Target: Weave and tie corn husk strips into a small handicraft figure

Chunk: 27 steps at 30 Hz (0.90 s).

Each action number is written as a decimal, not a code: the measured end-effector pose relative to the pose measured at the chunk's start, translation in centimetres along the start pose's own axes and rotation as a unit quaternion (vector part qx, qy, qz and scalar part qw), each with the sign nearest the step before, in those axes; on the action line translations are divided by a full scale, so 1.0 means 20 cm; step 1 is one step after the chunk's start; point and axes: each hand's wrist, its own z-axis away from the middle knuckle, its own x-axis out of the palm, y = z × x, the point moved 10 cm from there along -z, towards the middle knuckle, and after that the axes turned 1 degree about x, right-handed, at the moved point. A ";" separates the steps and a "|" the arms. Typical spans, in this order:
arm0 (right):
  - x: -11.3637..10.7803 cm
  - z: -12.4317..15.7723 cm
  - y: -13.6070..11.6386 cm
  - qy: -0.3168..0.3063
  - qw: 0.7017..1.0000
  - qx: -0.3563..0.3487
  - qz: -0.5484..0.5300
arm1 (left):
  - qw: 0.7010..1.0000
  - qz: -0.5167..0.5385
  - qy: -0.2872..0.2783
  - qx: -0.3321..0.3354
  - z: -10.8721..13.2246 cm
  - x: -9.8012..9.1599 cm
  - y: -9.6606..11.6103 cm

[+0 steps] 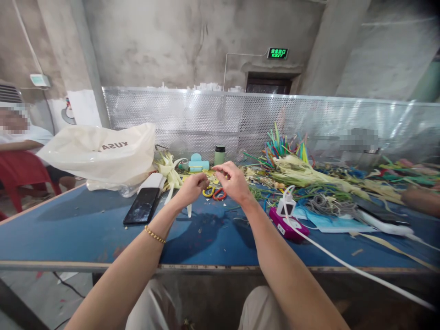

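Over the middle of the blue table (103, 238), my left hand (193, 189) has its fingers curled together; anything between them is too small to make out. Close on its right is my right hand (233, 180), thumb and fingertips bent toward each other, with any small thing there hidden. The two hands are apart. Just beyond and between them lie scissors with a yellow handle loop (208, 191) and a red handle loop (220, 194). A pale strip (189, 210) shows below my left hand. Pale dried husks (169, 168) lie behind my left hand.
At left are a black phone (141, 206) and a white bag (103, 153). A green bottle (219, 155) stands behind. Right, a white charger (287, 206) sits on a purple box (287, 225), near husks (309, 174), cords and a blue mask (337, 223). A person's hand (421, 200) is far right.
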 end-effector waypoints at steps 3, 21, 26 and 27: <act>0.07 0.01 0.03 -0.042 0.999 -0.016 0.024 | 1.000 0.025 0.003 0.007 0.00 0.00 0.00; 0.11 0.02 0.02 -0.060 0.997 -0.011 0.040 | 0.989 0.140 0.021 -0.052 0.00 -0.01 -0.08; 0.12 0.02 0.05 -0.063 0.998 0.004 0.031 | 0.994 0.111 0.011 -0.010 0.01 0.00 -0.02; 0.14 0.03 0.05 -0.071 0.997 0.008 0.034 | 0.995 0.101 0.014 0.002 0.00 -0.01 -0.01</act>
